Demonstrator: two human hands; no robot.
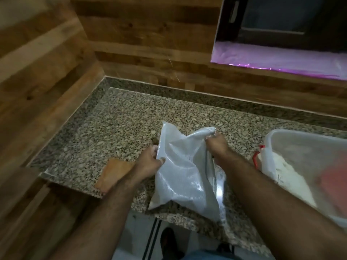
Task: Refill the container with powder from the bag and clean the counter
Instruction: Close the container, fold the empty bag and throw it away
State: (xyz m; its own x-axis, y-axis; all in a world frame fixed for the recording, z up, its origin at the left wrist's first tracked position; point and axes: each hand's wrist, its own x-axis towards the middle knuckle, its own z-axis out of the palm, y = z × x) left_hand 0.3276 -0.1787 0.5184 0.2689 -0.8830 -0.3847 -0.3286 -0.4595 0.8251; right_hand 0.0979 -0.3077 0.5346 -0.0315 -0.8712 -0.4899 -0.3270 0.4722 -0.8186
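Observation:
A white ribbed plastic bag (185, 171) stands on the speckled granite counter (112, 128) near its front edge. My left hand (148, 162) grips the bag's left side, thumb pressed on the front. My right hand (217, 145) pinches the bag's top right corner. At the right stands a translucent plastic container (300, 147) with white powder (293, 177) heaped inside and a red clip on its left side. The container's right part is blurred, with something pinkish inside.
An orange-brown cloth (112, 171) lies on the counter under my left forearm. Wooden panel walls close the counter at the left and back. A recess with a purple-lit sheet (281, 59) is at the upper right. The floor shows below the counter's front edge.

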